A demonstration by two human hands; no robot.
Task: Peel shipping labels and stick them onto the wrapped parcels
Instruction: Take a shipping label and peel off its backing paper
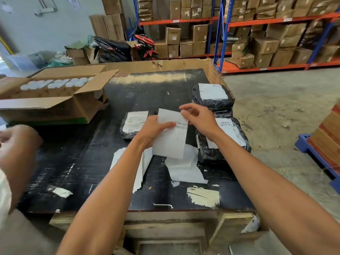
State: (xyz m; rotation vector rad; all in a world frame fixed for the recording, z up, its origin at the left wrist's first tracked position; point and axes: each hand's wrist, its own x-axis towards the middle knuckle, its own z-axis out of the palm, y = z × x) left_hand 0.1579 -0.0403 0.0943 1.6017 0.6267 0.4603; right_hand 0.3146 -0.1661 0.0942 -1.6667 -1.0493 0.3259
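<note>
- A black counter (88,162), scuffed and flecked with torn paper scraps, is seen in the middle.
- An open cardboard box (55,100) is set on the counter's left part; rows of white caps (55,82) are seen inside it.
- Blue and orange shelving (228,24) loaded with cardboard cartons (265,45) is seen behind.
- A red and black motorbike (145,45) is parked near the wall.
- A blue pallet (312,150) carrying stacked boxes is seen at the right edge, on the concrete floor (276,107).
</note>
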